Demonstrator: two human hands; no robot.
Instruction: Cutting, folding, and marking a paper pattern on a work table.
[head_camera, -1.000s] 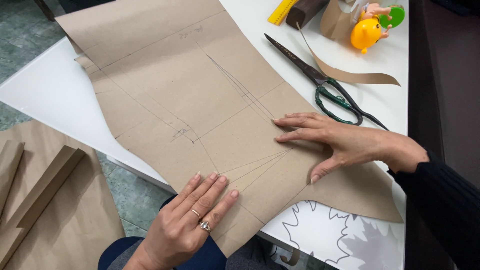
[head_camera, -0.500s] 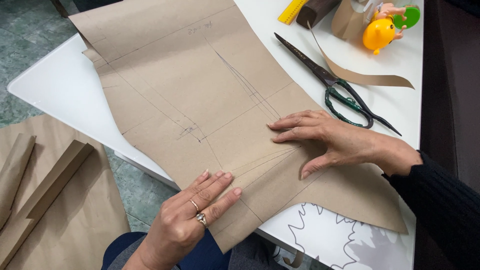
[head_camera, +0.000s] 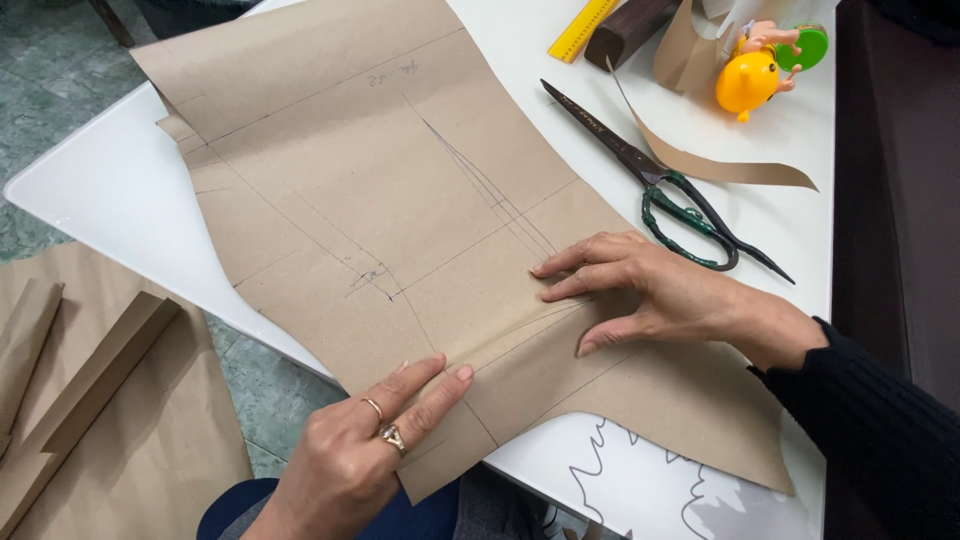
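View: head camera, looking down at a table edge.
Paper (head_camera: 380, 200): large brown sheet with pencilled lines, lay flat across the white table (head_camera: 100, 200); its near edge hung over the table rim toward the person.
Fold: a shallow crease ran between the two hands, from the lower left up to the right.
Left hand (head_camera: 370, 450): open, fingers stretched flat, pressed on the paper's near edge; rings on one finger. Grasped nothing.
Right hand (head_camera: 660, 295): open, palm down, fingers spread and pressed on the paper at the crease; black sleeve at the wrist. Grasped nothing.
Scissors (head_camera: 660, 185): dark blades, green handles, lay on the table just right of the paper, close above the right hand.
Strip (head_camera: 710, 165): curled brown paper offcut, lay beside the scissors.
Ruler (head_camera: 582, 28): yellow, at the far edge.
Toy (head_camera: 752, 75): yellow and green figure, far right corner.
Floor: more brown paper (head_camera: 110, 400), folded, lay at lower left.
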